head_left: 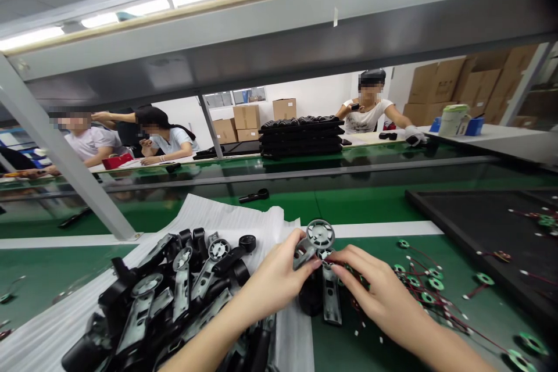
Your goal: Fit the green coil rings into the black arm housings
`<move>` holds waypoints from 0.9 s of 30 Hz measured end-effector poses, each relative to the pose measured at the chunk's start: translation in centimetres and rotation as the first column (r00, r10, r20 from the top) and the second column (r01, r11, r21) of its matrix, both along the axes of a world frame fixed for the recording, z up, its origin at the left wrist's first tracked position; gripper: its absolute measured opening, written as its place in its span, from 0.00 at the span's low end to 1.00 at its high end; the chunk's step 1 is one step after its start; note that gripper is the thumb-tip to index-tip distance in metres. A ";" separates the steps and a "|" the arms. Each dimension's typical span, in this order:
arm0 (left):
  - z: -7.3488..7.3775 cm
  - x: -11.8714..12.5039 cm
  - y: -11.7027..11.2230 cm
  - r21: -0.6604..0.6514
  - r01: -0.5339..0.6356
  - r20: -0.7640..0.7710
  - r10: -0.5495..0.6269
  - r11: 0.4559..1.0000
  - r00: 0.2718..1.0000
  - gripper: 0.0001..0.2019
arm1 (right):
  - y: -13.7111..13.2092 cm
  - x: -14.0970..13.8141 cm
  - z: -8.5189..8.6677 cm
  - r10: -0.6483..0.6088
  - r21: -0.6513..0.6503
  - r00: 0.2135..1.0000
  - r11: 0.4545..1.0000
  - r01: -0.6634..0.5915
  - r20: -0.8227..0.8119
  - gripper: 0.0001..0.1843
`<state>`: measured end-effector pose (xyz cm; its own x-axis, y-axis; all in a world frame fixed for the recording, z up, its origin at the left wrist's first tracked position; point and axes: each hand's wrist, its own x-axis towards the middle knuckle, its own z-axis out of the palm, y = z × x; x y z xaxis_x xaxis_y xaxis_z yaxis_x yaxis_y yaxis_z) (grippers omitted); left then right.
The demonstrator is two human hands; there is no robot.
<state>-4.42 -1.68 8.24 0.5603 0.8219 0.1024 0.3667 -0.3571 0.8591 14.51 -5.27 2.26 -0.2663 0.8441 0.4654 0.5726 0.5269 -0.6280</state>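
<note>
The bare left hand and right hand look slim and smooth, with tapering fingers and short nails; the left forearm and right forearm are uncovered to the near edge.

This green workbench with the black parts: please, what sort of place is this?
This is probably a factory assembly line: a long green workbench, a heap of black plastic-and-metal parts, and small green ring-shaped boards with wires.
</note>
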 end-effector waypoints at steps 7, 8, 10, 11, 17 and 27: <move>-1.7 1.8 -1.2 0.006 -0.227 0.225 0.220 0.974 0.949 0.06 | -0.9 -2.3 -0.6 -0.043 0.105 0.995 0.993 0.052 -0.089 0.07; -1.9 2.1 -1.5 -0.050 -0.226 0.272 0.231 0.973 0.934 0.07 | -1.0 -2.7 -0.7 -0.038 0.117 0.994 0.992 0.049 -0.099 0.08; -2.3 2.4 -1.8 -0.157 -0.230 0.342 0.272 0.960 0.900 0.09 | -1.1 -3.3 -0.8 -0.031 0.126 0.993 0.991 0.046 -0.117 0.09; -2.5 2.6 -1.9 -0.195 -0.235 0.364 0.293 0.952 0.884 0.11 | -1.1 -3.4 -0.8 -0.028 0.127 0.992 0.991 0.044 -0.125 0.09; -2.8 2.5 -1.1 -0.294 -0.233 0.351 0.332 0.927 0.876 0.15 | -0.7 -2.8 -0.6 -0.077 0.035 0.981 0.996 0.085 -0.175 0.10; -2.1 1.6 -2.5 -0.177 -0.146 0.072 0.161 0.973 0.984 0.20 | -1.2 -1.1 0.5 -0.107 0.153 0.979 0.979 0.134 -0.171 0.08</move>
